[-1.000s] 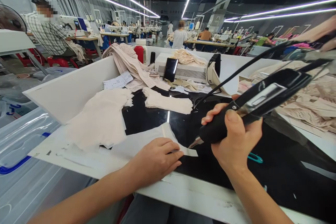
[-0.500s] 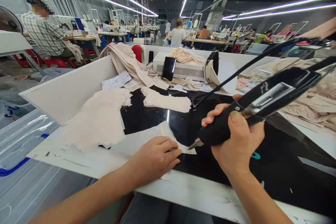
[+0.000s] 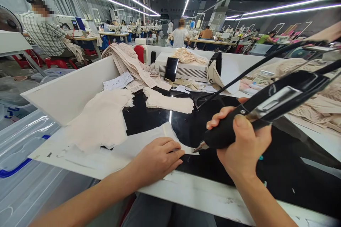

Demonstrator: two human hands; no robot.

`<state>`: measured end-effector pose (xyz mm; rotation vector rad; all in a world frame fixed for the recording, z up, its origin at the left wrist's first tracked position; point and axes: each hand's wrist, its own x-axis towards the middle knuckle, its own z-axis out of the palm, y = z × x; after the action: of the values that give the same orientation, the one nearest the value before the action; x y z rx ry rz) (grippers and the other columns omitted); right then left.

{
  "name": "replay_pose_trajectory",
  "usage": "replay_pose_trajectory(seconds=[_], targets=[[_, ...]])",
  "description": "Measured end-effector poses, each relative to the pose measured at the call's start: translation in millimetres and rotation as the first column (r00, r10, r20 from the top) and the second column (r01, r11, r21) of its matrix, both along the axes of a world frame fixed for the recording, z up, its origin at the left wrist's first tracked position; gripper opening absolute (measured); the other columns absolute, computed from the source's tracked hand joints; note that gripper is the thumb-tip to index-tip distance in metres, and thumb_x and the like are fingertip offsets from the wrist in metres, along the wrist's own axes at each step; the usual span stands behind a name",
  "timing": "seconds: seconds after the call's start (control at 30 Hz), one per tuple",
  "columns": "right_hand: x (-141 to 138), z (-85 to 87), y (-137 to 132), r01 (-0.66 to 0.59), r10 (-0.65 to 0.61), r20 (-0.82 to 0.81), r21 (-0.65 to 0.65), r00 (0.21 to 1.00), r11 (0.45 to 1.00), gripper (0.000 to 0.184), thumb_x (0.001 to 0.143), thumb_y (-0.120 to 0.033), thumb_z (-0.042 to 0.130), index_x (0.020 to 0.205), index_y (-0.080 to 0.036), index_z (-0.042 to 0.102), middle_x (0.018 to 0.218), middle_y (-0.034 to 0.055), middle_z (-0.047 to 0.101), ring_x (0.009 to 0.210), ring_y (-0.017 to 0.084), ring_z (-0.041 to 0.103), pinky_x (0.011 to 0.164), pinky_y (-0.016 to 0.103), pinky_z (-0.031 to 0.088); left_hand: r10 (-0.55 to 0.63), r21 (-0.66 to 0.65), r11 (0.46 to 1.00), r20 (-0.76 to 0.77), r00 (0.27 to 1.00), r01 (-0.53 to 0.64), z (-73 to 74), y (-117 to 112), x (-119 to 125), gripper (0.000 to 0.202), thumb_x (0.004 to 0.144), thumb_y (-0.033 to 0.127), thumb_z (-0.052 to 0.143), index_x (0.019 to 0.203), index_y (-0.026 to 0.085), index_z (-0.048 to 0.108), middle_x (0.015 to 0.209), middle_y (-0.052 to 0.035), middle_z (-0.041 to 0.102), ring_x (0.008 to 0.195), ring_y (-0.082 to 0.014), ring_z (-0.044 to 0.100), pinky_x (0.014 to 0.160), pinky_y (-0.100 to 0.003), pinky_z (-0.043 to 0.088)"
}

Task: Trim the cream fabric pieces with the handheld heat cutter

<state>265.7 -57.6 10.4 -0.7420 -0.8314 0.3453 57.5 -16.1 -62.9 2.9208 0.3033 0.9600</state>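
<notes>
Two hands are working at the black mat (image 3: 186,127). At its near left edge the left hand (image 3: 157,158) is lying palm-down, fingers flat, pinning one pale fabric piece (image 3: 141,142) that is overlapping that edge. Just right of it, the right hand (image 3: 243,145) is wrapping tight round one black corded cutter (image 3: 263,108), its metal tip (image 3: 198,147) sitting at the piece's right corner; touching or just off, can't tell. Looks like a trim pass along that corner is running. Next move is calling for a flat, taut piece and fingers clear of the tip. Counting: one pale stack (image 3: 98,120) off the mat's left edge, one folded pale piece (image 3: 170,103) on its far part, one phone (image 3: 172,69) beyond its far edge.
</notes>
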Motion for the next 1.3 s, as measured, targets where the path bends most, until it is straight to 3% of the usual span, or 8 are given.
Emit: replay_pose_trajectory(seconds=[0.2, 0.43, 0.67, 0.83, 0.97, 1.07, 1.17, 1.3], targets=[[2.7, -4.6, -2.3, -0.009, 0.009, 0.034, -0.006, 0.999, 1.0, 0.04, 0.088, -0.042, 0.1, 0.116, -0.029, 0.074, 0.081, -0.0069, 0.077, 0.059, 0.014, 0.07, 0.055, 0.027, 0.065, 0.007, -0.043, 0.999, -0.05, 0.999, -0.009, -2.9, -0.6, -0.9, 0.029, 0.126, 0.029, 0.054, 0.131, 0.016, 0.079, 0.124, -0.0113, 0.084, 0.117, -0.0249, 0.081, 0.11, -0.041, 0.069], [12.7, -9.8, 5.7, -0.013, 0.012, 0.111, 0.007, 0.994, 1.0, 0.036, 0.091, -0.047, 0.099, 0.102, -0.027, 0.071, 0.083, -0.0062, 0.076, 0.061, 0.013, 0.069, 0.057, 0.027, 0.064, 0.058, -0.205, 0.977, -0.015, 0.998, -0.06, 11.2, 9.4, -19.5, 0.034, 0.128, 0.029, 0.05, 0.139, 0.018, 0.08, 0.146, -0.013, 0.082, 0.134, -0.0244, 0.08, 0.12, -0.04, 0.067], [32.0, -7.8, 33.7, 0.04, -0.039, 0.083, -0.004, 0.996, 0.999, 0.048, 0.086, -0.057, 0.101, 0.103, -0.028, 0.067, 0.08, -0.0072, 0.073, 0.059, 0.014, 0.067, 0.055, 0.028, 0.061, 0.15, -0.224, 0.953, -0.235, 0.96, -0.203, 23.2, 13.4, -44.1, 0.033, 0.121, 0.016, 0.053, 0.128, 0.019, 0.085, 0.13, -0.0099, 0.085, 0.115, -0.0267, 0.082, 0.104, -0.041, 0.07], [26.4, -5.8, 44.2, 0.019, -0.023, 0.11, 0.037, 0.994, 0.999, 0.043, 0.091, -0.056, 0.097, 0.108, -0.029, 0.068, 0.082, -0.0065, 0.073, 0.06, 0.015, 0.067, 0.057, 0.031, 0.063, 0.132, -0.378, 0.879, -0.391, 0.911, -0.29, 48.8, -9.4, -32.3, 0.025, 0.117, 0.017, 0.061, 0.109, 0.023, 0.085, 0.118, -0.0053, 0.081, 0.106, -0.0218, 0.081, 0.096, -0.033, 0.066], [17.5, -9.3, 43.0, -0.001, -0.004, 0.119, 0.042, 0.993, 0.999, 0.041, 0.091, -0.057, 0.097, 0.103, -0.03, 0.068, 0.082, -0.0048, 0.074, 0.059, 0.016, 0.066, 0.055, 0.033, 0.061, 0.136, -0.342, 0.89, -0.435, 0.89, -0.302, 65.3, 7.6, -18.6, 0.026, 0.119, 0.019, 0.06, 0.105, 0.022, 0.082, 0.103, -0.0024, 0.077, 0.091, -0.0195, 0.079, 0.086, -0.03, 0.064], [11.1, -10.9, 41.9, -0.01, 0.007, 0.095, 0.034, 0.995, 0.999, 0.039, 0.091, -0.055, 0.098, 0.1, -0.03, 0.068, 0.081, -0.0051, 0.073, 0.059, 0.016, 0.066, 0.055, 0.032, 0.06, 0.053, -0.264, 0.951, -0.369, 0.928, -0.16, 63.8, 35.9, -5.3, 0.011, 0.117, 0.022, 0.071, 0.126, 0.021, 0.078, 0.124, -0.0074, 0.081, 0.118, -0.0276, 0.081, 0.105, -0.041, 0.067], [5.6, -10.3, 41.3, -0.035, 0.033, 0.076, 0.016, 0.997, 0.999, 0.037, 0.092, -0.051, 0.096, 0.102, -0.029, 0.067, 0.082, -0.0058, 0.074, 0.061, 0.015, 0.067, 0.057, 0.03, 0.062, -0.148, -0.328, 0.944, -0.338, 0.929, 0.031, 56.1, 60.9, 8.4, 0.027, 0.112, 0.026, 0.084, 0.136, 0.023, 0.072, 0.151, -0.0111, 0.078, 0.147, -0.0301, 0.072, 0.126, -0.047, 0.06], [-0.2, -9.0, 40.3, -0.054, 0.053, 0.067, 0.01, 0.996, 0.998, 0.038, 0.092, -0.051, 0.095, 0.103, -0.028, 0.066, 0.083, -0.0066, 0.074, 0.061, 0.014, 0.067, 0.057, 0.028, 0.063, -0.209, -0.402, 0.915, -0.417, 0.885, 0.026, 49.3, 77.2, 16.8, 0.046, 0.107, 0.038, 0.091, 0.146, 0.026, 0.068, 0.155, -0.0123, 0.077, 0.163, -0.0349, 0.062, 0.134, -0.054, 0.053]])
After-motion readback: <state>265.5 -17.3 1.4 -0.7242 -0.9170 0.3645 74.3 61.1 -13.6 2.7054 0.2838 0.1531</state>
